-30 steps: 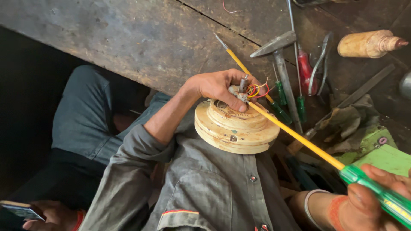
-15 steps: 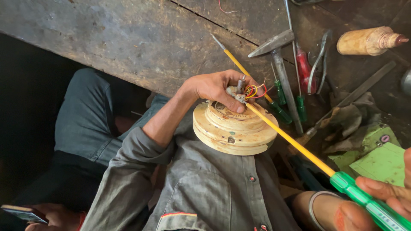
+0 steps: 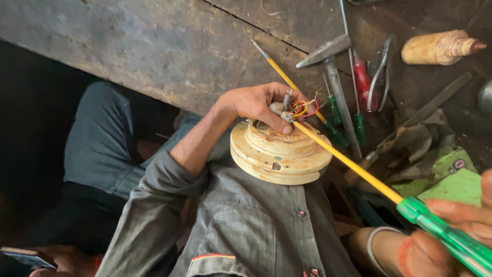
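Note:
My left hand (image 3: 253, 105) grips the top of a cream round motor housing (image 3: 279, 156) that rests against my grey shirt, fingers pinching its small hub. Red, yellow and orange wires (image 3: 303, 107) sprout from that hub. My right hand (image 3: 451, 225), at the lower right, holds the green handle of a long yellow-shafted screwdriver (image 3: 353, 166). Its tip touches the hub just under my left fingers.
On the worn wooden bench lie a hammer (image 3: 333, 66), a red-handled screwdriver (image 3: 363, 79), pliers (image 3: 382, 66), a second yellow screwdriver (image 3: 282, 72), a beige bottle (image 3: 438, 47) and a green board (image 3: 451, 184). Another hand holds a phone (image 3: 25, 256) at the bottom left.
The green handle dipped a little lower in my right hand and came back. The screwdriver tip stays at the hub, and my left hand keeps its grip.

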